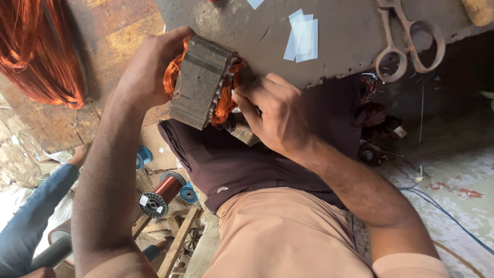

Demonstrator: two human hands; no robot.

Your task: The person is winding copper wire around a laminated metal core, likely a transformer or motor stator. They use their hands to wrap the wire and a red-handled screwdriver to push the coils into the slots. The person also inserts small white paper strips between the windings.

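Observation:
A grey laminated motor stator (201,82) with copper wire coils (224,100) bulging from its ends is held up over my lap. My left hand (149,69) grips its far side from the left, fingers wrapped around the top. My right hand (272,116) is closed against the coil end on the right, fingertips pinching at the copper winding. Whether a small tool is in the right hand is hidden by the fingers.
A grey worktable (339,46) ahead carries white paper strips (303,38) and metal scissors (409,44). Loose copper wire hanks (36,51) hang at left. A copper wire spool (162,193) lies on the floor. Another person's blue-clad leg (31,216) is at lower left.

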